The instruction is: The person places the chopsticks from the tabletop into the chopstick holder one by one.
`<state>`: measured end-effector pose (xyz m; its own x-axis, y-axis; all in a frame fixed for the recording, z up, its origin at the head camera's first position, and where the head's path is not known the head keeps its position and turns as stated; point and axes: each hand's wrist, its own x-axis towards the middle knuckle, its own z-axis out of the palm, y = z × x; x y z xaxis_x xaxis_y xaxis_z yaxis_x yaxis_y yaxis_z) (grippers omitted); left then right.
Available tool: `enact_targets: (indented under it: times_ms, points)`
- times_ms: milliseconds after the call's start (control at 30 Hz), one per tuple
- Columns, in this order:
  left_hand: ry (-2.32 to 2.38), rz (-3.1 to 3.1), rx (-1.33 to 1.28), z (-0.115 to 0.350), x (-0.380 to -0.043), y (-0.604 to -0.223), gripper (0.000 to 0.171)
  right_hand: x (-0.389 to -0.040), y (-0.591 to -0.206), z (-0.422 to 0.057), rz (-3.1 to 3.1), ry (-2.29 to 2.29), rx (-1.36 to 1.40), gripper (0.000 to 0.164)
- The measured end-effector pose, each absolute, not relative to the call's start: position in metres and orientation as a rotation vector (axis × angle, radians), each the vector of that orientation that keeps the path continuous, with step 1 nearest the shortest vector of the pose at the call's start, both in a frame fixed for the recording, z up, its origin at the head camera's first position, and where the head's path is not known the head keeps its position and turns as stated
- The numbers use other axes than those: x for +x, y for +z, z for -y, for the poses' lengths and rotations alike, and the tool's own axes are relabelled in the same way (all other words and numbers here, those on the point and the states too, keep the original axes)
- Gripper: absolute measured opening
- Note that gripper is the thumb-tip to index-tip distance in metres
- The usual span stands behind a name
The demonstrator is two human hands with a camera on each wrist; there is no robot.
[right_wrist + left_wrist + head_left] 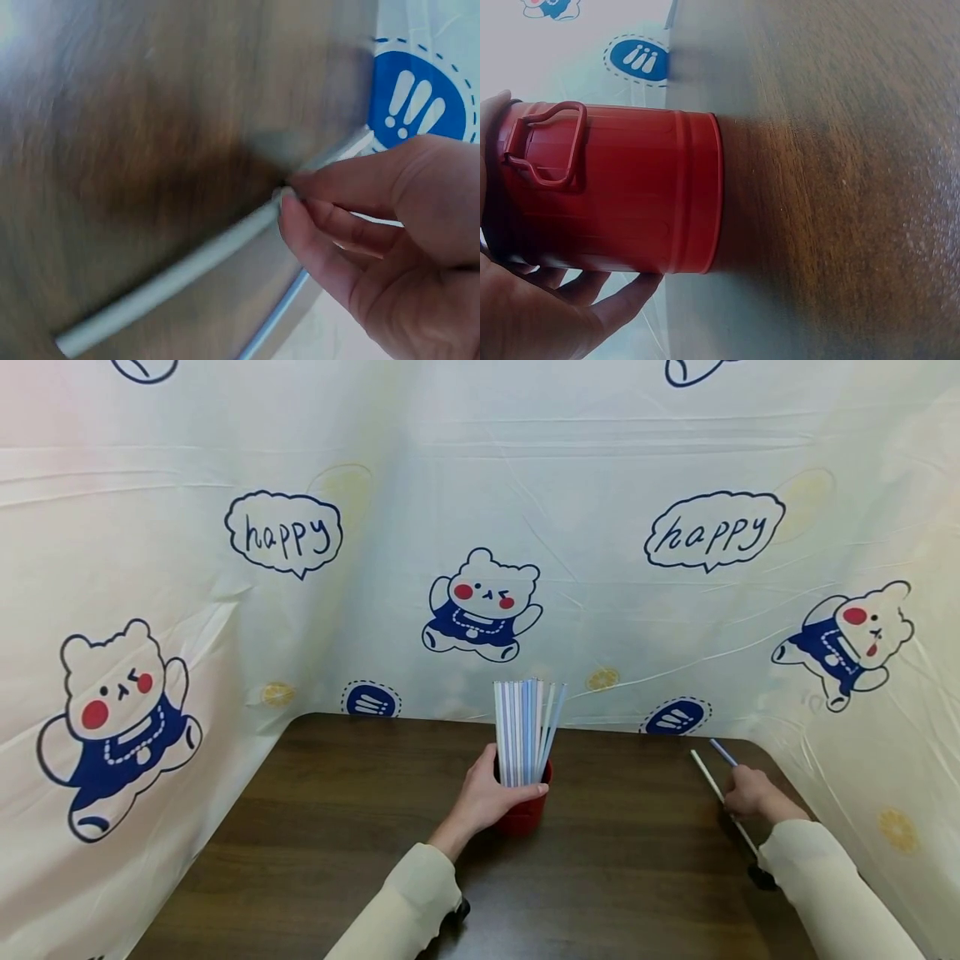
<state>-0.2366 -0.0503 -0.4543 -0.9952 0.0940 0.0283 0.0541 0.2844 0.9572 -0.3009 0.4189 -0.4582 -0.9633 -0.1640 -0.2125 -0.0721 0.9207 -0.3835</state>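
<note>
In the head view, my left hand grips a small red metal bucket around its side. The bucket stands upright on the table and holds a bundle of white, striped and blue straws. Its wire handle shows in the left wrist view. Over at the table's right side, my right hand pinches a white straw between thumb and finger, close to the tabletop. A blue straw lies beside it, partly hidden by that hand.
The dark wooden table has rounded back corners. A pale printed curtain with bears and "happy" bubbles hangs behind and along both sides, close to the right hand.
</note>
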Motion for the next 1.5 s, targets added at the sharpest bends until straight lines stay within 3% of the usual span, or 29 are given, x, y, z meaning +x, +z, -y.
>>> enact_targets:
  times_ms: [100, 300, 800, 1067, 1500]
  points:
    - [1.860, -2.487, 0.140, 0.050, -0.237, -0.454, 0.082, -0.301, -0.460, -0.414, -2.810, -0.656, -0.238, 0.031]
    - [1.855, -2.484, 0.153, 0.050, -0.236, -0.455, 0.084, -0.298, -0.466, -0.401, -2.602, -1.096, -0.174, 0.014]
    - [1.863, -2.462, 0.142, 0.050, -0.234, -0.455, 0.085, -0.298, -0.468, -0.348, -2.397, -1.626, -0.065, 0.026]
    - [1.854, -2.467, 0.124, 0.050, -0.233, -0.457, 0.086, -0.303, -0.437, -0.315, -2.276, -1.826, -0.102, 0.026]
    - [1.855, -2.509, 0.148, 0.050, -0.236, -0.454, 0.083, -0.291, -0.372, -0.242, -2.364, -2.237, -0.422, 0.036]
